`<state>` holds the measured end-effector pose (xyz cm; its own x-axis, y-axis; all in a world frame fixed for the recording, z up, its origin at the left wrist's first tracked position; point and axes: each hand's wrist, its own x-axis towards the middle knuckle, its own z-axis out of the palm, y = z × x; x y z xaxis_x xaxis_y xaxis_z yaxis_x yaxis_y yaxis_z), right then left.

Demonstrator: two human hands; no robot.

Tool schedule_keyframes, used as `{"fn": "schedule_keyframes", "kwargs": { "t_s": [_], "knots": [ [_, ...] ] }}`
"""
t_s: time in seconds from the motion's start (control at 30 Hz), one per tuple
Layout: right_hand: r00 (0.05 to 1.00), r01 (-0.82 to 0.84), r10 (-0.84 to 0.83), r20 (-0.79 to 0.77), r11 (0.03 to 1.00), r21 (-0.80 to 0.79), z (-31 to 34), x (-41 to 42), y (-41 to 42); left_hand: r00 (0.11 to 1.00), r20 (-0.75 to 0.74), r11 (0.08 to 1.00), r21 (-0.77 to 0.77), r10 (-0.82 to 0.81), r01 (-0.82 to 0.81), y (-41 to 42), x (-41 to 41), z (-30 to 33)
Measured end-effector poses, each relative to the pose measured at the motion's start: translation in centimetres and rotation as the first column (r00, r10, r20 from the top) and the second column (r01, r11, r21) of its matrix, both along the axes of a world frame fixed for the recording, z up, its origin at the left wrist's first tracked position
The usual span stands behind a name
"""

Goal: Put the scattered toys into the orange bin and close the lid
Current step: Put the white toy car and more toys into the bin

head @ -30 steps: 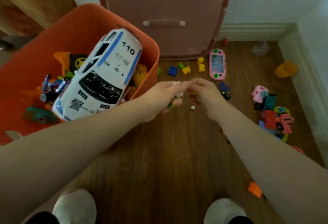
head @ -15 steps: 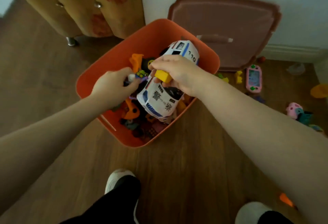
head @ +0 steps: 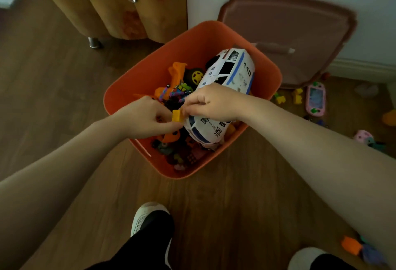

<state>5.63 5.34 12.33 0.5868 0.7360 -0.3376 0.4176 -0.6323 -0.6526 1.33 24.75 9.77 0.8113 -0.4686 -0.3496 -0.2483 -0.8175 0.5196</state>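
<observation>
Both hands over the orange bin (head: 137,72). Right hand (head: 211,103) has its grip pinched on a yellow block (head: 178,116); left hand (head: 150,117) curled just beside it, can't tell if it holds anything. Suggest letting go at 9 o'clock of the police car (head: 227,81), so the block lands in the bin and doesn't bounce off the roof. Wood floor (head: 225,205); lid (head: 289,27) leaning on the wall at 1 o'clock, loose toys at 3 o'clock, cabinet (head: 120,4) at 11.

We see the orange bin (head: 137,89) open on the floor, crammed with toys, a white police car (head: 227,81) tilted on top. Its brownish lid (head: 285,23) leans against the wall at two o'clock; yellow blocks (head: 296,96) lie scattered at three o'clock.
</observation>
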Motion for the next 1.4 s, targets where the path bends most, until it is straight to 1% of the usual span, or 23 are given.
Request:
{"fn": "schedule_keyframes", "kwargs": {
  "t_s": [0.07,0.1,0.13,0.2,0.27,0.3,0.43,0.53,0.6,0.63,0.7,0.77,0.83,0.9,0.93,1.0,1.03,1.07,1.13,1.2,1.3,1.33,1.4],
  "knots": [
    [0.995,-0.053,0.052,-0.088,0.999,-0.011,-0.2,0.1,-0.6,0.997,0.060,0.990,0.135,-0.047,0.039,0.0,0.8,0.8],
    [0.987,-0.029,0.034,-0.159,0.999,0.035,-0.3,0.1,-1.0,0.990,0.128,0.988,0.149,-0.055,0.035,-0.3,1.0,1.2],
    [0.979,0.035,-0.012,-0.205,0.994,0.107,-0.4,0.2,-1.4,0.975,0.216,0.991,0.128,-0.054,0.026,-0.8,1.0,1.5],
    [0.964,0.232,-0.180,-0.197,0.931,0.283,-0.5,0.4,-2.9,0.926,0.375,0.999,0.040,-0.039,0.026,-2.6,0.7,2.2],
    [0.899,0.437,-0.382,-0.213,0.803,0.404,-0.9,0.9,-5.8,0.907,0.419,0.997,-0.038,-0.039,0.061,-5.3,0.8,2.7],
    [0.858,0.513,-0.463,-0.221,0.751,0.416,-1.3,1.2,-7.5,0.909,0.413,0.993,-0.066,-0.058,0.093,-6.8,1.0,2.9],
    [0.712,0.691,-0.690,-0.129,0.656,0.302,-4.0,2.0,-14.6,0.898,0.394,0.960,-0.106,-0.197,0.257,-13.2,1.7,2.9],
    [0.576,0.804,-0.817,0.034,0.573,0.157,-7.1,1.5,-20.4,0.881,0.315,0.928,-0.003,-0.353,0.373,-18.4,2.2,1.5],
    [0.520,0.852,-0.851,0.073,0.523,0.026,-9.4,0.4,-23.3,0.856,0.277,0.898,0.074,-0.437,0.434,-20.9,2.3,-0.1],
    [0.513,0.858,-0.856,0.068,0.511,-0.044,-10.6,-0.1,-24.9,0.830,0.271,0.872,0.131,-0.488,0.471,-22.5,2.5,-1.1],
    [0.558,0.820,-0.829,0.045,0.543,-0.180,-12.8,-1.3,-26.4,0.767,0.248,0.802,0.280,-0.592,0.528,-24.8,2.6,-3.3],
    [0.585,0.786,-0.811,-0.014,0.571,-0.238,-14.2,-2.1,-26.9,0.735,0.189,0.731,0.415,-0.651,0.541,-27.0,3.7,-5.4],
    [0.628,0.749,-0.777,-0.043,0.618,-0.241,-15.4,-2.1,-27.2,0.767,0.127,0.713,0.488,-0.629,0.504,-28.8,5.7,-7.5],
    [0.673,0.709,-0.738,-0.055,0.664,-0.237,-16.0,-1.9,-27.1,0.830,0.074,0.694,0.591,-0.553,0.410,-29.2,7.4,-9.5],
    [0.700,0.685,-0.712,-0.053,0.690,-0.233,-16.4,-1.6,-27.0,0.851,0.049,0.636,0.687,-0.523,0.352,-29.1,7.8,-10.6],
    [0.750,0.641,-0.662,-0.021,0.734,-0.225,-16.8,-1.2,-26.9,0.826,-0.010,0.391,0.878,-0.563,0.277,-28.7,7.5,-12.7],
    [0.762,0.631,-0.648,-0.007,0.745,-0.218,-17.1,-1.0,-26.9,0.801,-0.059,0.259,0.930,-0.595,0.260,-28.5,7.0,-13.6],
    [0.763,0.633,-0.647,0.000,0.746,-0.207,-17.4,-0.9,-26.8,0.786,-0.093,0.176,0.952,-0.611,0.249,-28.6,6.7,-14.2],
    [0.743,0.658,-0.669,0.006,0.729,-0.190,-17.9,-0.5,-26.4,0.794,-0.078,0.189,0.953,-0.602,0.237,-28.6,6.9,-15.0],
    [0.713,0.692,-0.702,0.014,0.699,-0.182,-18.7,-0.2,-26.0,0.842,-0.061,0.216,0.954,-0.536,0.207,-28.3,7.7,-14.9],
    [0.717,0.693,-0.693,0.069,0.700,-0.171,-19.7,0.3,-25.2,0.905,-0.039,0.232,0.961,-0.424,0.150,-26.7,8.8,-14.7],
    [0.721,0.692,-0.685,0.106,0.701,-0.175,-20.1,0.8,-25.0,0.927,-0.020,0.277,0.952,-0.374,0.132,-25.9,9.3,-14.6],
    [0.706,0.708,-0.680,0.200,0.687,-0.165,-20.7,2.0,-24.6,0.964,0.039,0.435,0.897,-0.262,0.082,-24.4,10.2,-14.6]
  ]
}}
